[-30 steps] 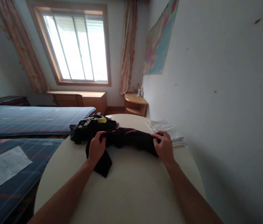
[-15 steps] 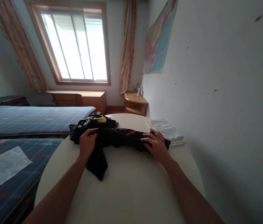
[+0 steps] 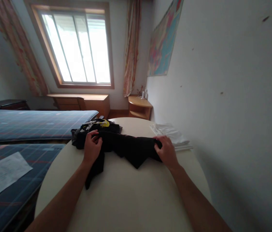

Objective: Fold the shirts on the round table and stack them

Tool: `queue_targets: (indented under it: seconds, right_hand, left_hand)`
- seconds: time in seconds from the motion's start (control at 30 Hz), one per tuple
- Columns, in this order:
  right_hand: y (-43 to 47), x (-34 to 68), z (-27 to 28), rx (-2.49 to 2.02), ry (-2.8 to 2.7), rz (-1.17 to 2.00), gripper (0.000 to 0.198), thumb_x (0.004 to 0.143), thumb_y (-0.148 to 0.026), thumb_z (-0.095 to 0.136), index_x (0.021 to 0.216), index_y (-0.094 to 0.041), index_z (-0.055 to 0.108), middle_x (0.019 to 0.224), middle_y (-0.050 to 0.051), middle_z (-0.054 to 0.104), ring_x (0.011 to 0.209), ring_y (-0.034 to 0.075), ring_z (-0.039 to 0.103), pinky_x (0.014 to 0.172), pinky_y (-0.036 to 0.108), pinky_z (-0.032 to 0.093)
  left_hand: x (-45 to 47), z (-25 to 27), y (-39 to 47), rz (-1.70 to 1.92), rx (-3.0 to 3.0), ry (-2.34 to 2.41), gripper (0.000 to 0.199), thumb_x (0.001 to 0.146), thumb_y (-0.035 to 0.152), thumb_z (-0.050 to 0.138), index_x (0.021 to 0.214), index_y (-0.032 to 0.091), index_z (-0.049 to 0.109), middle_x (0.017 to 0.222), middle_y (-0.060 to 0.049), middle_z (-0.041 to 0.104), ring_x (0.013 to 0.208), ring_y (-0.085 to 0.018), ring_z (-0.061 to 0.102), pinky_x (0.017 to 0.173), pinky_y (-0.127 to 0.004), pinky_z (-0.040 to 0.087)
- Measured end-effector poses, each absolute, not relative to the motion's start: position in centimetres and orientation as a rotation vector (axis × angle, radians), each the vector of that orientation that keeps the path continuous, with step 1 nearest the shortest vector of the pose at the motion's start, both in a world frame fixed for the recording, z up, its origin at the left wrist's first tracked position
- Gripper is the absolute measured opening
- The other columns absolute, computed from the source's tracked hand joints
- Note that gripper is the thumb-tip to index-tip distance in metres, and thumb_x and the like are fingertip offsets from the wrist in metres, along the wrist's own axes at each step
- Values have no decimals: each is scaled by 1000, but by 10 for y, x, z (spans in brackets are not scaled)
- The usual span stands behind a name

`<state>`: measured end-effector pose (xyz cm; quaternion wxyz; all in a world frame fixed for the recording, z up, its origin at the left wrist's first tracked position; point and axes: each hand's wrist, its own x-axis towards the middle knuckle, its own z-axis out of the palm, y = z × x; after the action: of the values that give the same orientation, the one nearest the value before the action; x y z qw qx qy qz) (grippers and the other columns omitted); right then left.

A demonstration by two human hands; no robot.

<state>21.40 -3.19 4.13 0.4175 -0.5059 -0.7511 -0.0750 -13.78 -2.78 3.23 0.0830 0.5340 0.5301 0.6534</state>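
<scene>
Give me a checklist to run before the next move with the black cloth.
1. Right hand has the black cloth: ok, thumb and fingers close on its right end.
2. Left hand has the cloth: cannot tell; fingers are at its left end, but a firm pinch isn't clear.
3. Cloth lies flat: not ok, a corner points toward the person mid-span and a loose end trails below the left hand.
4. Cloth supported by the table: ok, it's over the tabletop, inside the near edge.
5. Cloth free of the dark pile: cannot tell, they overlap in view.
6. White cloth on the table: ok, beyond the right hand.
</scene>
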Motion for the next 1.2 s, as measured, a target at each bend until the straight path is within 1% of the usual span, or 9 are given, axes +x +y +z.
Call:
queue_targets:
  seconds: [0.13,0.23,0.4,0.57,0.67,0.8,0.93,1.07,1.2]
  right_hand:
    - [-39,209,41,-1048,-2226,-77,33,84,-18,59,116,-26,65,136,9,53,129,27,47,111,48,36]
    - [-42,211,39,-1072,-2371,-57,30,81,-27,69,111,-29,68,150,7,43,144,34,30,116,60,22]
    - [-45,211,37,-1091,-2468,-108,50,69,-35,81,116,-29,66,160,7,29,149,38,14,117,64,11]
    - [-43,206,41,-1071,-2341,-143,14,87,-20,62,100,-26,65,140,5,58,142,29,37,117,60,12]
    - [-46,203,52,-1016,-2306,-71,16,95,-18,49,105,-23,60,108,5,73,109,22,65,116,57,20]
    - [-69,187,74,-932,-2365,78,18,97,-22,45,107,-20,60,89,6,73,84,19,68,95,39,46]
    - [-118,152,89,-810,-2599,372,20,97,-35,53,105,-20,65,78,3,72,77,17,67,80,27,48]
    - [-165,124,85,-448,-2943,752,22,94,-32,60,114,-25,66,78,-2,72,67,12,65,66,19,45]
    - [-173,126,84,-258,-2967,922,23,95,-23,57,116,-27,66,98,-3,74,86,10,68,81,17,46]
  left_hand:
    - [-131,27,-36,1568,2304,1602,37,82,17,61,119,23,59,155,-10,30,142,-30,37,113,-48,40]
    - [-133,20,-37,1282,2560,1630,47,84,14,61,129,25,58,162,-8,15,148,-34,22,119,-52,29]
    - [-138,17,-32,1286,2536,1780,24,89,20,56,108,24,69,147,-9,44,134,-31,43,113,-49,37]
    - [-134,30,-36,1541,2396,1841,20,95,27,49,97,21,68,122,-7,68,112,-26,58,105,-47,39]
    - [-129,41,-46,1690,2351,1892,21,96,30,48,95,22,67,113,-6,72,114,-28,53,104,-48,35]
    - [-132,54,-57,1808,2274,1757,32,96,29,37,75,23,62,90,-5,74,109,-28,51,100,-45,36]
    - [-145,60,-51,1887,1961,1610,38,94,31,31,58,23,43,78,-5,68,80,-21,57,80,-36,45]
    - [-151,52,-37,1646,1758,1862,27,88,40,45,79,20,61,73,-3,64,66,-20,58,66,-33,47]
    - [-140,36,-35,1338,2130,1979,37,86,44,56,112,19,65,112,-9,68,103,-28,62,94,-41,48]
